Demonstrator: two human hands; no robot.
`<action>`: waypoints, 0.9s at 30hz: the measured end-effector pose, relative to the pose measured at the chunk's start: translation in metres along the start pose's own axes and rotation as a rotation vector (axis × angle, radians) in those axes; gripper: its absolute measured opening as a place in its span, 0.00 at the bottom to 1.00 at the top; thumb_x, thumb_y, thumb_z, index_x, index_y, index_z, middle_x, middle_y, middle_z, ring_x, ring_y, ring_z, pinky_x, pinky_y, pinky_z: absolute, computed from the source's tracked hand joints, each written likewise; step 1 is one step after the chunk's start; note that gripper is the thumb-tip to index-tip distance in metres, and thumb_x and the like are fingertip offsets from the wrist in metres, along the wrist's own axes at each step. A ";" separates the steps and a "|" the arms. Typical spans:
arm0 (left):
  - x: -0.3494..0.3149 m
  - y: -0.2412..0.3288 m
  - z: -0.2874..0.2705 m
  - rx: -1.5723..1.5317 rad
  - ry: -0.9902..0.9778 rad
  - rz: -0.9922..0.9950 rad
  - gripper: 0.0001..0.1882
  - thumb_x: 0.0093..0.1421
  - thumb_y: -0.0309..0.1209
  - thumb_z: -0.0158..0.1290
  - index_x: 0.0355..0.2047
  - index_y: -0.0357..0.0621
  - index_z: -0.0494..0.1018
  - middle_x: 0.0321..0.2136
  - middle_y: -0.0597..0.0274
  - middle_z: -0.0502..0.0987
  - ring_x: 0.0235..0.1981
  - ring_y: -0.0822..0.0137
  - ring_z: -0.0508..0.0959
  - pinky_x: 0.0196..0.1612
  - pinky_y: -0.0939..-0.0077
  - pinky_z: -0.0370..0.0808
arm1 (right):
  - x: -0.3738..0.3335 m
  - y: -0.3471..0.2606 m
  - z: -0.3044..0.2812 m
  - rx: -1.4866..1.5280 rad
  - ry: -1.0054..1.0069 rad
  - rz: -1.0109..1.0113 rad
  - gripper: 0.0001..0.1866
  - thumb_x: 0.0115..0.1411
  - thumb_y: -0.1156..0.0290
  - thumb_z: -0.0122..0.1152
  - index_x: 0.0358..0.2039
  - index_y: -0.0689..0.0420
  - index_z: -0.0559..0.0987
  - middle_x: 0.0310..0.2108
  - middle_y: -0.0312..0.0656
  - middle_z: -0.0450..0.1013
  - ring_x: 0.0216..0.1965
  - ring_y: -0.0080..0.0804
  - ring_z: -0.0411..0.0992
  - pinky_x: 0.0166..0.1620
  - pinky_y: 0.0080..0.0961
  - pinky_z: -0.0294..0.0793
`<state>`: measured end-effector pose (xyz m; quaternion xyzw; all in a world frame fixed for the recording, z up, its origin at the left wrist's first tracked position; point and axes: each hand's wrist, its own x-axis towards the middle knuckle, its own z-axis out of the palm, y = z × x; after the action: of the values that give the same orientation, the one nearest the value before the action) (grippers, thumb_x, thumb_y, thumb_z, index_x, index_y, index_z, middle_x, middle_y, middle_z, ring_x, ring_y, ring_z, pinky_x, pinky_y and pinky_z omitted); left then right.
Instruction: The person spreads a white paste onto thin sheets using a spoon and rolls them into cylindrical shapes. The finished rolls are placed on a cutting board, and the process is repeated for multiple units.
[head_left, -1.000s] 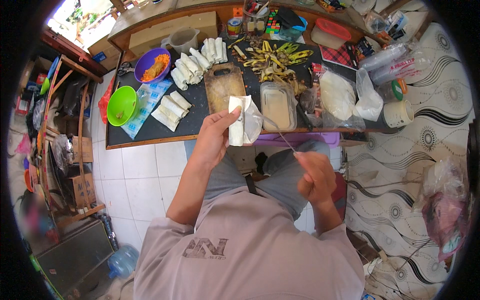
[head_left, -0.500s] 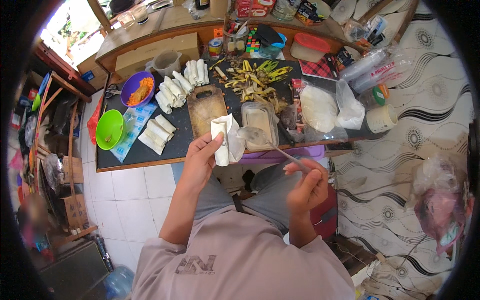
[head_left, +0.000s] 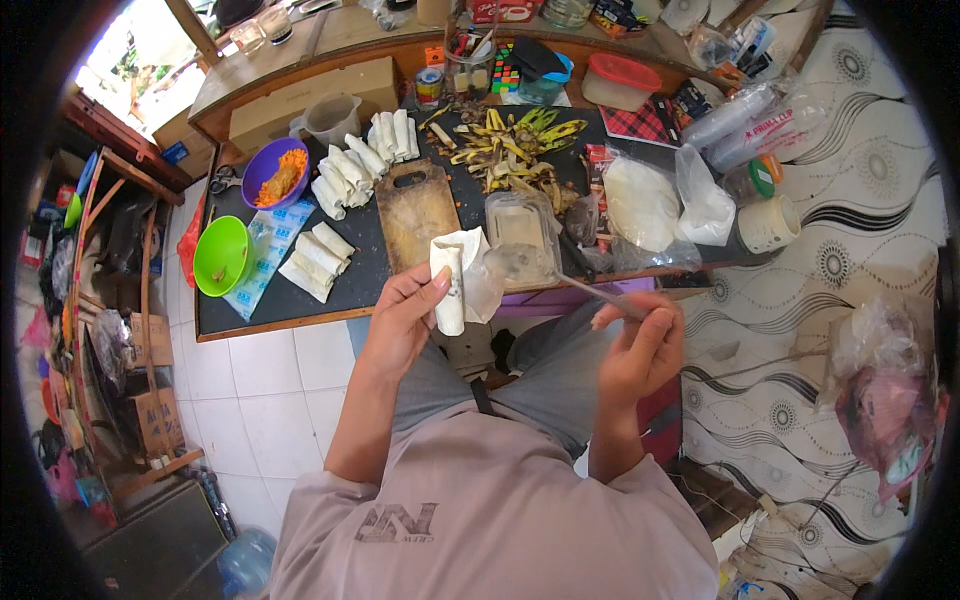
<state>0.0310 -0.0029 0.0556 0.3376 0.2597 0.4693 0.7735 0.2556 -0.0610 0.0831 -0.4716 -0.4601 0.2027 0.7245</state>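
My left hand (head_left: pixel 406 303) is closed on a partly rolled white wrapper (head_left: pixel 450 298), held upright at the table's front edge with a loose flap on its right side. My right hand (head_left: pixel 641 345) grips the handle of a spoon (head_left: pixel 597 291). The spoon's bowl is beside the loose flap, over the near side of a clear plastic container (head_left: pixel 521 235) with pale contents; whether it touches the flap I cannot tell. Left of the container lies a worn wooden cutting board (head_left: pixel 416 213). Finished white rolls (head_left: pixel 345 180) lie in a group beyond it, and a few more rolls (head_left: pixel 318 260) sit nearer.
A purple bowl (head_left: pixel 262 160) with orange shreds and a green bowl (head_left: pixel 222 245) stand at the left. Banana peels (head_left: pixel 520 150) are heaped at the back. A bag of white wrappers (head_left: pixel 641 205) lies at the right, near a white cup (head_left: pixel 768 224).
My right hand has moved to the right and slightly up with the spoon. My left hand and the wrapper have stayed nearly in place; the view has shifted a little.
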 end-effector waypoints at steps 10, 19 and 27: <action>0.002 0.004 0.003 -0.040 0.133 -0.027 0.16 0.66 0.31 0.46 0.47 0.30 0.71 0.38 0.59 0.78 0.37 0.75 0.78 0.40 0.80 0.74 | -0.006 -0.005 0.005 -0.063 0.047 -0.021 0.16 0.70 0.66 0.38 0.36 0.66 0.72 0.23 0.44 0.73 0.22 0.25 0.71 0.27 0.20 0.71; -0.006 0.011 0.001 -0.095 0.295 -0.024 0.15 0.66 0.33 0.46 0.43 0.30 0.72 0.37 0.58 0.79 0.36 0.74 0.79 0.39 0.79 0.75 | -0.031 0.009 0.009 -0.094 -0.021 0.145 0.16 0.70 0.66 0.38 0.36 0.65 0.71 0.24 0.44 0.73 0.23 0.25 0.71 0.26 0.19 0.70; -0.007 0.009 0.001 -0.017 0.329 -0.018 0.15 0.66 0.34 0.45 0.44 0.33 0.72 0.36 0.61 0.78 0.35 0.75 0.78 0.39 0.79 0.75 | -0.032 -0.002 0.021 -0.078 -0.055 0.121 0.15 0.69 0.67 0.39 0.36 0.64 0.71 0.24 0.43 0.74 0.23 0.23 0.71 0.27 0.18 0.71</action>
<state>0.0237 -0.0067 0.0639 0.2472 0.3820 0.5136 0.7274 0.2217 -0.0744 0.0722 -0.5209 -0.4580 0.2410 0.6788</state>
